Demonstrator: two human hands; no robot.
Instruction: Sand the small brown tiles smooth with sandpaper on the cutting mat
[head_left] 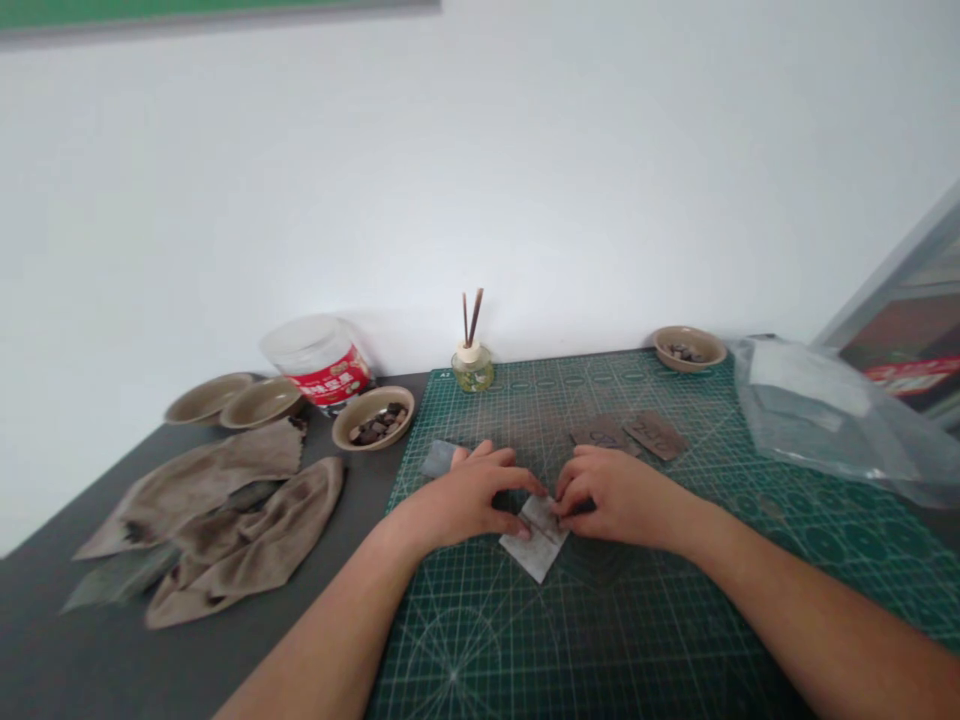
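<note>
My left hand (480,495) and my right hand (611,495) meet at the middle of a green cutting mat (600,620). Both pinch a small grey-white packet (534,535) that lies on the mat, fingertips closed on its upper edge. A thin dark strip shows across the packet between the fingertips. A small grey piece (437,457) lies just behind my left hand. Two brown flat pieces (630,435) lie on the mat behind my right hand.
A bowl of dark bits (373,417) stands left of the mat, with two empty bowls (236,400) and a red-labelled tub (322,362) behind. Stained brown cloths (225,510) lie at left. A reed diffuser (472,365), another bowl (688,348) and a plastic bag (825,420) are near the wall.
</note>
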